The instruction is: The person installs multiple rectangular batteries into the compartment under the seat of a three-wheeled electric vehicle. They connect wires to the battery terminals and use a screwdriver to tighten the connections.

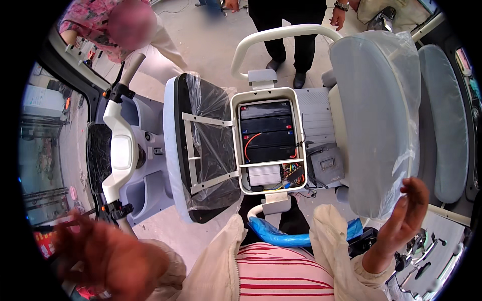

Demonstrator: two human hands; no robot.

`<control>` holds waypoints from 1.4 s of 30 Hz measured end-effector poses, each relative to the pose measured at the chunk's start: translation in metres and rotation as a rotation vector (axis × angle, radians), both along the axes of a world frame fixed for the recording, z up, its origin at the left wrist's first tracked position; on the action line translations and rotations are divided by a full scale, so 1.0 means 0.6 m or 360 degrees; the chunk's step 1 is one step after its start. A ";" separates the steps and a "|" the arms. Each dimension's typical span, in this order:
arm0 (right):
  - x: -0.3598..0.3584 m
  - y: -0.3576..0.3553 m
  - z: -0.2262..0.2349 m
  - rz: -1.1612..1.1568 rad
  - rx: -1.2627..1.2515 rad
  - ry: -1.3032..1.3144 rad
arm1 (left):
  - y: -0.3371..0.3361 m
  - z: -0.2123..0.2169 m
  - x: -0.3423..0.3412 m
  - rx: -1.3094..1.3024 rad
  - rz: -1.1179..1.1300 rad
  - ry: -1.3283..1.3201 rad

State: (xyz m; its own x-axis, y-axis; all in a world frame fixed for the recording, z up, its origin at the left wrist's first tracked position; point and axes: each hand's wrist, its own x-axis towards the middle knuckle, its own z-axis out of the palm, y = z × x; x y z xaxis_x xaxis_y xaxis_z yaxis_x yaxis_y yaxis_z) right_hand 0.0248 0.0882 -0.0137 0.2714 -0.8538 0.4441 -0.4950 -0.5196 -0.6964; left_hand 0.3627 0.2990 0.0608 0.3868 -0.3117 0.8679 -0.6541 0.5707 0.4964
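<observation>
My left hand, blurred, is raised at the lower left near the handlebar, its fingers seemingly spread with nothing visible in them. At the right, my right hand is held up beside the plastic-wrapped grey seat back. Its fingers are loosely bent and apart, holding nothing; whether it touches the wrapping I cannot tell. Between my arms, farther forward, an open cream box contains several black batteries. In its near compartment sit a silver finned unit and a tangle of coloured wires.
A seat cushion on a metal frame is tipped up left of the box. Cream armrest tubing arches beyond it; a blue-wrapped tube lies near my waist. One person stands opposite, another at the upper left.
</observation>
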 end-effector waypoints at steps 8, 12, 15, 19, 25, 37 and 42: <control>0.153 0.046 -0.060 0.0367 0.0593 0.0644 | -0.140 -0.620 0.132 0.2082 -0.0030 0.1269; 0.079 0.047 -0.032 -0.0455 0.0183 0.0270 | -0.116 -0.788 0.115 0.2534 -0.0222 0.1708; -0.020 0.009 0.009 -0.1052 0.0005 -0.0181 | -0.079 -0.826 0.089 0.2713 -0.0340 0.1310; -0.204 -0.063 -0.100 -0.1460 0.0473 -0.0322 | -0.063 -0.776 0.068 0.2739 -0.0576 0.1452; -0.430 -0.092 -0.373 -0.1621 0.1246 -0.0114 | -0.022 -0.663 0.034 0.2712 -0.0549 0.1434; -0.584 -0.274 -0.593 -0.1551 0.0963 0.0557 | 0.296 -0.639 -0.008 0.2417 -0.0609 -0.0553; -0.643 -0.353 -0.640 -0.1525 0.0716 0.0824 | 0.211 -0.635 -0.142 0.3337 -0.0063 0.0590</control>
State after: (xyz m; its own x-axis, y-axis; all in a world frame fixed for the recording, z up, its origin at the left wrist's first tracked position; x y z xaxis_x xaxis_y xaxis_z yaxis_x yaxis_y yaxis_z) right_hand -0.3612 -0.1234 -0.3980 -0.5065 -0.8588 0.0762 -0.8274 0.4593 -0.3233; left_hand 0.2776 0.4255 -0.3204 0.3857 -0.4826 -0.7864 -0.4054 -0.8543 0.3254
